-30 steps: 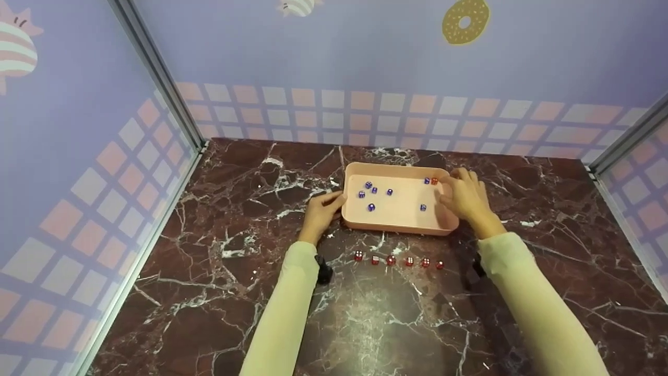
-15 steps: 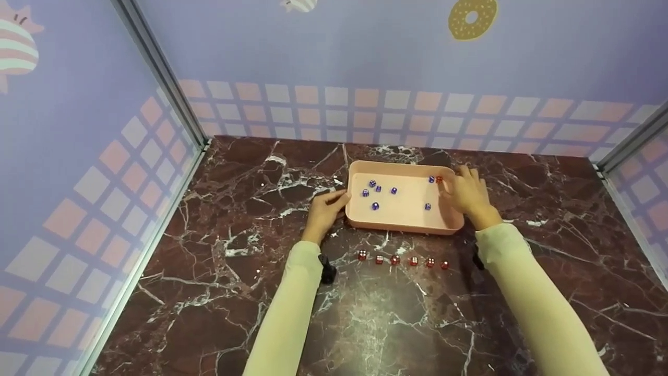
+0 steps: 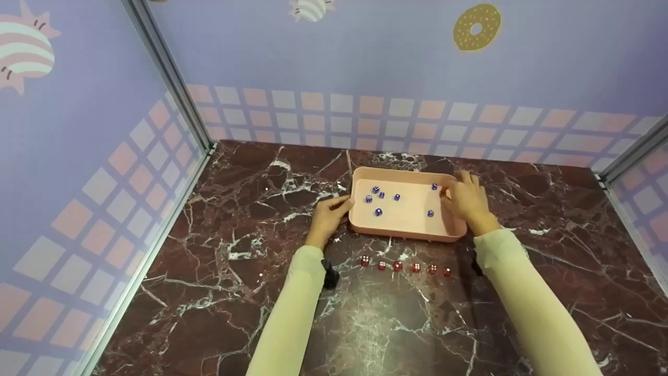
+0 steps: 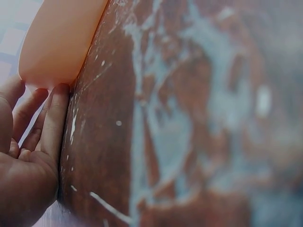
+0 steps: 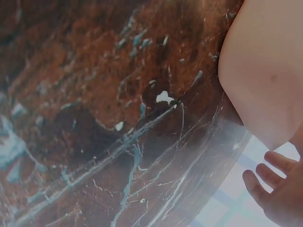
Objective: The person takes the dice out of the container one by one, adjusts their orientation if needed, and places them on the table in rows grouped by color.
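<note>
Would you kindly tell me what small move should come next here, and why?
I would probably have the right hand lift the red die out of the tray: it is at that hand's fingertips, only blue dice otherwise show inside, and six red dice lie in a row outside. The left hand touches the tray's left end, perhaps steadying it.

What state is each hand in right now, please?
Left hand: open, fingertips touching the box.
Right hand: closed, pinching a red die.

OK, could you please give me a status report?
Left hand touching tray, left end. Right hand at red die, right end, grip unclear. Blue dice nearby, apparently not blocking.
</note>
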Demonstrator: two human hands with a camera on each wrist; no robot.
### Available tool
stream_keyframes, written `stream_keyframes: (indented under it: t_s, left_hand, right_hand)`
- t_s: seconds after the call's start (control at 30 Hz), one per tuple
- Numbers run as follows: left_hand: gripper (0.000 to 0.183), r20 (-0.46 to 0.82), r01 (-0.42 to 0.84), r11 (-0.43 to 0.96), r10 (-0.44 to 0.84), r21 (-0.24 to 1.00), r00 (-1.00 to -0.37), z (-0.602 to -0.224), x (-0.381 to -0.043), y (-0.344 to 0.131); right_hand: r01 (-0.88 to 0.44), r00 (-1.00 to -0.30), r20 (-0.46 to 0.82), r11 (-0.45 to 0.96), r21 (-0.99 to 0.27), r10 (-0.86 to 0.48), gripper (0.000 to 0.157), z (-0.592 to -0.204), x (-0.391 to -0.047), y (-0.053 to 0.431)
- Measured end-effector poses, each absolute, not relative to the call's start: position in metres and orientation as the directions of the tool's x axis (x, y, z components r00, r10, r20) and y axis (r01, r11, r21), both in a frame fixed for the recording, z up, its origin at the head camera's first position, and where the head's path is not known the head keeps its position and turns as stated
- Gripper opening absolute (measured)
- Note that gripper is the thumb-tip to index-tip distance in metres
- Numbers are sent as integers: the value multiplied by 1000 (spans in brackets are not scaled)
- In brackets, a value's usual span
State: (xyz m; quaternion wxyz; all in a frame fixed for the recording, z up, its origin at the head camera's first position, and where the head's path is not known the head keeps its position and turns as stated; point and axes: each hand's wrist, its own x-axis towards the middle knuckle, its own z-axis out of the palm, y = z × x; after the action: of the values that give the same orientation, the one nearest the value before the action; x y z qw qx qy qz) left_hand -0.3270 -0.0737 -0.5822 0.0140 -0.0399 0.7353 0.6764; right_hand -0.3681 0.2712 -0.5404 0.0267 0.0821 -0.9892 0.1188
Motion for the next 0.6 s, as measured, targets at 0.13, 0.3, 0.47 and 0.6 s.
stream_keyframes:
  t_s: [0.13,0.3,0.47,0.6]
  left_hand:
    - [34,-72,-75,83,-42,994,-997,-582,-328,-74]
    - [34,-70,-74,66,-57,995,-996,-580,-328,-73]
    - [34,-69,-71,56,-38,996,-997,-582,-327,-73]
    - [34,-58,-61,75,-48,995,-997,-583,-328,-74]
  right_hand:
    - [-158,-987,71,958,-241,-145,11,-540,-368,271]
    - [-169,-984,105,954,-247,-147,11,-541,-365,272]
    - [-189,-976,157,945,-268,-151,10,-542,-359,276]
    - [-227,-963,208,936,-270,-173,8,-539,-355,278]
